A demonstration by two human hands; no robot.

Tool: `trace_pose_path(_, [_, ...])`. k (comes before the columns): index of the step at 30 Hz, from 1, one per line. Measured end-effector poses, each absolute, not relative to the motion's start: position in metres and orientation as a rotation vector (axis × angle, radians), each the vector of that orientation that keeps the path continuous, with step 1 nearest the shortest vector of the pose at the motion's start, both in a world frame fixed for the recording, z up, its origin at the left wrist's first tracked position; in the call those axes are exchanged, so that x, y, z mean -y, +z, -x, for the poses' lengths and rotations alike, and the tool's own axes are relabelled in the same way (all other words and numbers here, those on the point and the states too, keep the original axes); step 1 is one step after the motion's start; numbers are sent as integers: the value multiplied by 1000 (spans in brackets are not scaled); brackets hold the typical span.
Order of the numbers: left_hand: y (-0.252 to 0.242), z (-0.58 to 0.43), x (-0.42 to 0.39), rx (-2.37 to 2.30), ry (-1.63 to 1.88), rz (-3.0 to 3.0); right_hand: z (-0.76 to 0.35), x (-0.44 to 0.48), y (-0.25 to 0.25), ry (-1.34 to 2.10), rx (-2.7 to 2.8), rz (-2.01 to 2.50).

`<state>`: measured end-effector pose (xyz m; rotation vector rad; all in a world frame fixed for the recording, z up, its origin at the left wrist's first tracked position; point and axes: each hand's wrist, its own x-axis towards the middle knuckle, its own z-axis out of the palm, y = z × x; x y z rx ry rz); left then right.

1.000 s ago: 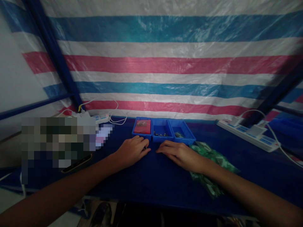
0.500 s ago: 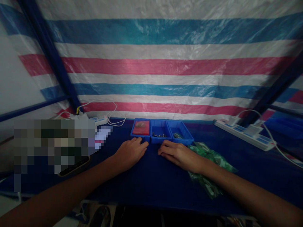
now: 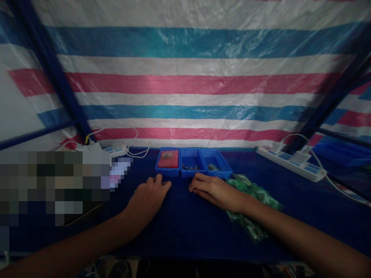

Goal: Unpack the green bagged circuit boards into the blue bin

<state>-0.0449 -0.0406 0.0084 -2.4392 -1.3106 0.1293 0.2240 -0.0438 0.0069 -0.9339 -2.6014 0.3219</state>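
My left hand (image 3: 150,195) rests on the blue table (image 3: 185,227) with its fingers bent and apart, and nothing shows in it. It is just in front of a blue bin (image 3: 167,173) that holds a red plastic packet (image 3: 168,159). My right hand (image 3: 213,188) lies closer to the middle, fingers curled in towards the thumb; its fingertips hide anything they may hold. Behind it are a blue bin (image 3: 192,156) with small metal parts (image 3: 190,167) and another blue bin (image 3: 216,156) with small bagged pieces (image 3: 213,167). Green-tinted plastic bags (image 3: 252,189) lie under and beside my right forearm.
A white power strip (image 3: 290,164) with plugs and a cable lies at the right. Another power strip (image 3: 116,150) with a loose white cable (image 3: 139,154) is at the back left. A pixelated area covers the left side. A striped plastic sheet (image 3: 185,85) hangs behind.
My left hand has drawn back from the bins, down and to the left, and its fingers have spread a little. My right hand stays nearly in place. The view has shifted slightly.
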Motion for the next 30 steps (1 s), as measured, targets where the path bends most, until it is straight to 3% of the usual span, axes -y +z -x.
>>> trace_pose_path(10, [11,40,38,1414,248,2522,-224,43,6,334,2591,943])
trace_pose_path(23, [1,41,12,911,-17,2770,-222,45,6,299,2600,1008])
trace_pose_path(30, [5,44,11,895,-105,2751,-222,43,3,297,2584,1049])
